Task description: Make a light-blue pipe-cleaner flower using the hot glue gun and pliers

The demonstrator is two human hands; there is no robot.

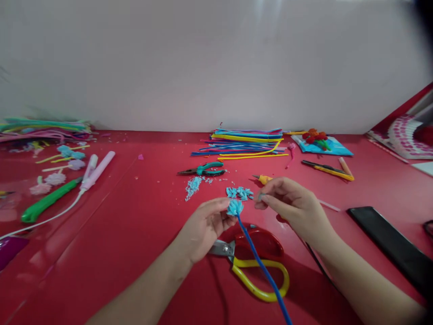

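My left hand (pixel 206 225) is closed on a light-blue pipe cleaner flower (pixel 234 207), gripping its head between thumb and fingers. From the flower a dark-blue pipe cleaner stem (pixel 259 259) runs down toward me. Just to the right, my right hand (pixel 297 201) pinches a small light-blue piece (pixel 260 197), apart from the flower. Short light-blue pieces (pixel 239 193) lie in a pile beyond the two hands. A yellow pen-like tool with a metal tip (pixel 265 179) is partly hidden behind my right hand. Scissors (pixel 238 262) with one red and one yellow handle lie under the stem.
Pliers (pixel 203 170) lie beside light-blue fluff (pixel 193 187). Behind are bundled pipe cleaners (pixel 246 141). At left are a pink hot iron (pixel 98 171), a green-handled tool (pixel 50 201) and small flowers (pixel 56 179). A black case (pixel 389 243) and utility knife (pixel 328 170) sit right.
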